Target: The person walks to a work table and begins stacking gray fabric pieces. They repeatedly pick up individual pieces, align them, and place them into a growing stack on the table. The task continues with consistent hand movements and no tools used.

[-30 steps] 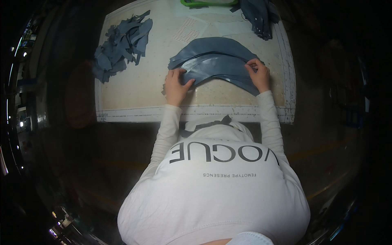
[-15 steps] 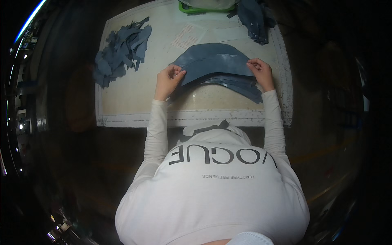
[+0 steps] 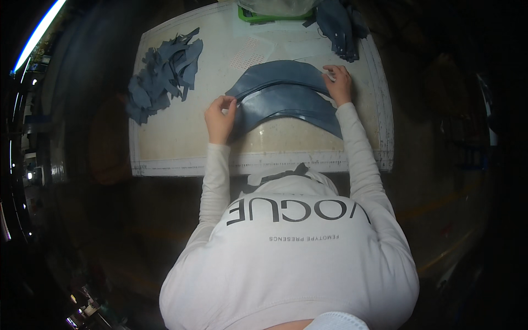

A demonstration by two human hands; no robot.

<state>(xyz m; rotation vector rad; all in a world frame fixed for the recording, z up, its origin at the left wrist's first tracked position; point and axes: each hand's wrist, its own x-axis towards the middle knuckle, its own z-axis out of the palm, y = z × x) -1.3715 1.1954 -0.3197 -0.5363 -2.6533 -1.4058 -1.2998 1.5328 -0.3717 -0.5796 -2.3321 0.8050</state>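
Two curved, blue-grey, leather-like groups of pieces lie on the table in front of me, like nested arches. The far arched piece (image 3: 286, 70) overlaps the back edge of the near stack of arched pieces (image 3: 289, 103), whose layered edges fan out at the front. My left hand (image 3: 221, 117) is at the left ends of both, thumb and forefinger pinched on the far piece's left tip. At the far piece's right end is my right hand (image 3: 339, 85), its thumb and forefinger slightly apart beside the edge.
A heap of blue-grey strips (image 3: 165, 74) covers the table's left side. At the far right hangs a bundle of similar pieces (image 3: 338, 30). A green tray (image 3: 253, 17) with clear plastic over it stands at the back, near a sheet with reddish marks (image 3: 250, 53). The pale tabletop (image 3: 297, 140) has a white border.
The upper arched piece has moved away from me, uncovering more of the near stack. My right hand has shifted up and left, its fingers parting; my left hand has moved slightly left and nearer me.
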